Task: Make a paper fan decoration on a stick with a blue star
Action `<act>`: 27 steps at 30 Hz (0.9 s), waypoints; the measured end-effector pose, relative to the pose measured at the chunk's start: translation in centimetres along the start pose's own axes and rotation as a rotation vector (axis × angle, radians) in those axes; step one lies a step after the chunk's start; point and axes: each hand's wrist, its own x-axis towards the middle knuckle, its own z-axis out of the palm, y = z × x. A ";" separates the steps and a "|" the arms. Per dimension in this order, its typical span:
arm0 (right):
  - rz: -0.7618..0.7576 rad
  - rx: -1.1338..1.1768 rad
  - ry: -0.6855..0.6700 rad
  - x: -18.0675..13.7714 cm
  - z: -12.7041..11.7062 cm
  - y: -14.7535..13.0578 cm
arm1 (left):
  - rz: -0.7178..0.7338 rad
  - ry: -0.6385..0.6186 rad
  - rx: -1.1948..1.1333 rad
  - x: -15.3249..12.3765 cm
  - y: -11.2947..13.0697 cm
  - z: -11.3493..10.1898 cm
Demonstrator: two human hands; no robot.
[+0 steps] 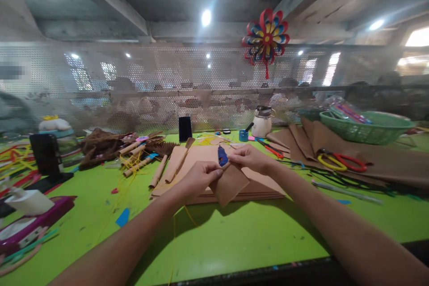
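Note:
A piece of brown paper (231, 186) hangs between my two hands, one corner pointing down. My left hand (200, 178) pinches its upper left edge with thumb and fingers. At the upper right edge, my right hand (250, 159) pinches it too. The top edge between my fingertips looks narrowly rolled or folded. Just behind it shows a dark blue object with a pointed tip (222, 155); its kind and whether it touches my fingers I cannot tell. Beneath my hands lies a stack of brown paper sheets (261, 187).
Rolled brown paper tubes (158, 171) lie left of the stack. Scissors with yellow and red handles (348, 161) rest on brown paper at right, below a green basket (368, 127). A phone (185, 128), a blue jar (243, 135) and a white jug (262, 123) stand behind.

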 end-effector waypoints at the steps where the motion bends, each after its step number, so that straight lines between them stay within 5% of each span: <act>1: 0.013 0.036 0.010 0.1 0.2 0.0 | -0.001 0.013 0.005 0.1 -0.1 0.0; 10: 0.057 0.136 0.306 0.8 1.7 -0.2 | -0.022 0.091 0.012 0.5 -0.6 -0.2; 27: 0.095 0.223 0.257 0.5 1.7 -0.1 | -0.007 0.035 0.064 0.2 -0.2 0.1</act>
